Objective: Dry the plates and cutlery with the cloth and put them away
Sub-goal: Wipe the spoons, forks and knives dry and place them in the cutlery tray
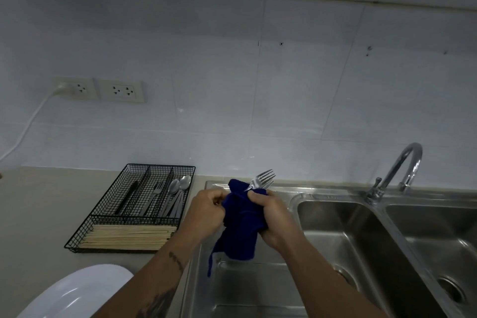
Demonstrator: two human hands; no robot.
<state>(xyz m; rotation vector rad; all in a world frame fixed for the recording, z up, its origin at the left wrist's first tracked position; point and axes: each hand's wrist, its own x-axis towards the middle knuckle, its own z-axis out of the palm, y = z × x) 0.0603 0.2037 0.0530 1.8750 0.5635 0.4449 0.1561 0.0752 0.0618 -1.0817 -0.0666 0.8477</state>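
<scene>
The right hand [271,217] is gripping a fork [262,180] through the blue cloth [240,224] over the sink [335,214], prongs sticking out, while the left hand [206,210] is pinching the cloth's other side, fingers curled. Forks, spoons and a knife are already lying in the wire tray [103,217] on the table [38,214]; a white plate [77,289] is sitting nearby, seemingly not yet put away

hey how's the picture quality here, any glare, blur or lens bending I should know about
Head view: dim, bluish light; wide-angle bending curves the wall ledge and counter edge; bright glare on the tap and the fork tines; the sink shows soft reflections; the blue cloth reads dark with little fold detail; the white plate is cut off by the frame edge.
</scene>
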